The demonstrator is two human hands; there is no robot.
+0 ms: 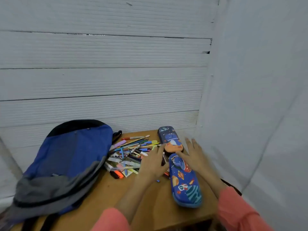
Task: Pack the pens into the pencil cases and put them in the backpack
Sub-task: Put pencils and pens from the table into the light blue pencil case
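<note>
A heap of pens, pencils and markers (131, 152) lies in the middle of a small wooden table (103, 195). Two closed blue space-print pencil cases lie end to end on the right: the near one (185, 180) and a darker far one (170, 139) by the wall. A blue and grey backpack (66, 164) lies flat on the left. My left hand (153, 162) hovers with straight fingers between the pen heap and the near case. My right hand (193, 155) is spread open above the gap between the cases. Neither hand holds anything.
White corrugated panels (100, 80) close off the back just behind the table, and a white sheet (258, 114) hangs on the right. The backpack overhangs the table's left edge. A small blue scrap (158, 181) lies near my left wrist.
</note>
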